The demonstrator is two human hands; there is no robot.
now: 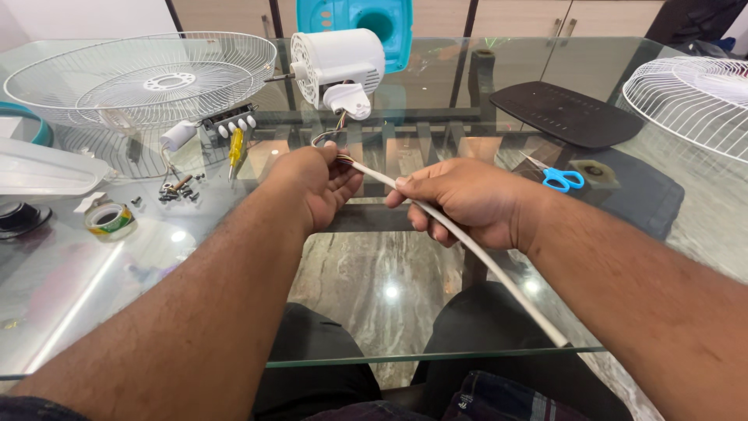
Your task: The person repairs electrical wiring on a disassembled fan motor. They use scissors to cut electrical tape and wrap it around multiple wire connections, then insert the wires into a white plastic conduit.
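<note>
Above the near edge of the glass desk (93, 312), the right hand (467, 199) is closed around a white cable (483, 261), and the left hand (315, 183) pinches its far end, where thin coloured wires come out. The wires run to the white fan motor (336, 64) at the far edge, so the fan looks taken apart and not yet rebuilt. I count two wire grilles (140, 78), one blue scissors (562, 179), one yellow screwdriver (234, 148), one tape roll (111, 220) and several loose screws (178, 191).
</note>
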